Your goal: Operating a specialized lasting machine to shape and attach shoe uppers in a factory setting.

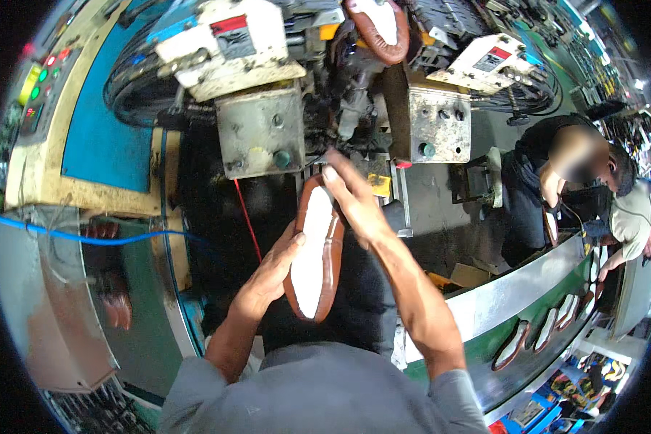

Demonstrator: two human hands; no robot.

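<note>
Between my hands is a brown leather shoe upper (312,253) with its white sole side facing up, tilted lengthwise in front of my body. My left hand (273,266) grips its left edge lower down, the thumb lying on the white underside. My right hand (356,205) is closed over the far end on the right side, its thumb side against the edge and its fingertips partly hidden. Just beyond my hands, another brown shoe upper (385,36), also white side up, sits in the shoe machine (259,134).
On the right, a conveyor (477,311) carries several brown shoes (512,346), with two people working beside it. A beige control cabinet (116,192) with lit buttons stands at left. A blue hose (101,237) crosses there, and a red cord (246,217) hangs below the machine.
</note>
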